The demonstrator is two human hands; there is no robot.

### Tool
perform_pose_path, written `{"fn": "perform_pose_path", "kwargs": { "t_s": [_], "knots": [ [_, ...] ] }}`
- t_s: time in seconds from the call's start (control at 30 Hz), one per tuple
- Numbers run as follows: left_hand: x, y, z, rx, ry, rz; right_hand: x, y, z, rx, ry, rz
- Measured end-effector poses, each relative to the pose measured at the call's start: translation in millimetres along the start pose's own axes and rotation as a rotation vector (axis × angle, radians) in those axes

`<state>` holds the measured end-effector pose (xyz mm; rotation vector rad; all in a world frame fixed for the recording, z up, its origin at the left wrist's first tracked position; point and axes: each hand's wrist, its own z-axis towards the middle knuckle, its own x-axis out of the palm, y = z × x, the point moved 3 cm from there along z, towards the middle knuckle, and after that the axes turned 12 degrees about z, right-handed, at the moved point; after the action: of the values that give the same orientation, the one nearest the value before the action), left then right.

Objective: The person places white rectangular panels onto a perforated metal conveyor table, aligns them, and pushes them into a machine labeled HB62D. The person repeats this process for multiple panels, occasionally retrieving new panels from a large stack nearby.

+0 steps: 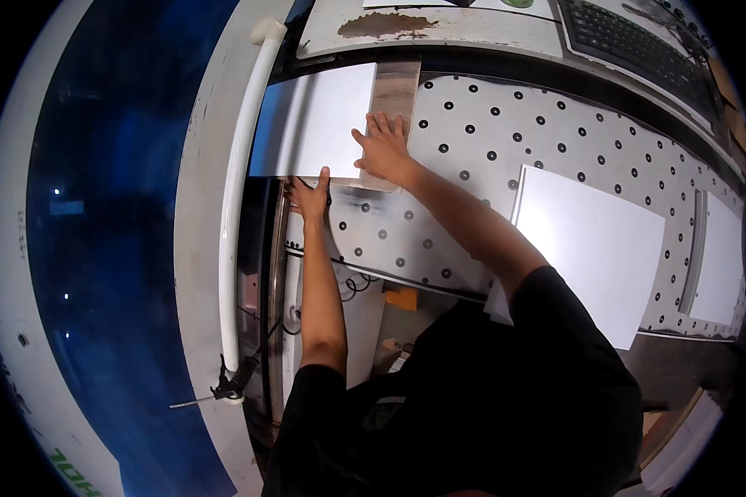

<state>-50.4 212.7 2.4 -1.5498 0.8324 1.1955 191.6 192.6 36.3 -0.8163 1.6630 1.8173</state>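
A flat white panel [333, 116] lies at the far left of the studded table, on top of a brown wood-look board [396, 89] that shows along its right side. My right hand [383, 153] rests with fingers spread where the panel's right edge meets the board. At the panel's near edge is my left hand [309, 199], thumb pointing up against it and fingers apart toward the left. The tips of some left fingers are hard to make out. Neither hand is wrapped around anything.
White panels [593, 248] are stacked on the pale table [489, 132] with black round studs, and another white piece [715, 257] lies farther right. A white rail [242, 207] and blue machine cover [124, 207] stand left, with an air gun [234, 379]. A keyboard [638, 58] sits at the back.
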Motion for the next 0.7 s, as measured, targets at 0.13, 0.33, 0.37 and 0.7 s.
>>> {"fn": "perform_pose_path", "kwargs": {
  "t_s": [0.13, 0.33, 0.37, 0.7],
  "knots": [
    [5.1, 7.0, 50.3, 0.013, -0.001, -0.02, -0.1, 5.2, 38.8, 0.029, 0.042, 0.005],
    [-11.0, 16.4, 84.6, -0.005, 0.095, -0.071, 25.9, 18.0, 63.5, 0.051, 0.026, 0.015],
    [-8.2, 26.4, 91.1, 0.017, 0.093, -0.127, 28.6, 24.3, 66.1, 0.05, 0.04, 0.013],
    [0.1, 23.8, 86.4, -0.093, -0.116, -0.017, 37.9, 12.3, 72.7, -0.037, -0.015, 0.077]
  ]
}}
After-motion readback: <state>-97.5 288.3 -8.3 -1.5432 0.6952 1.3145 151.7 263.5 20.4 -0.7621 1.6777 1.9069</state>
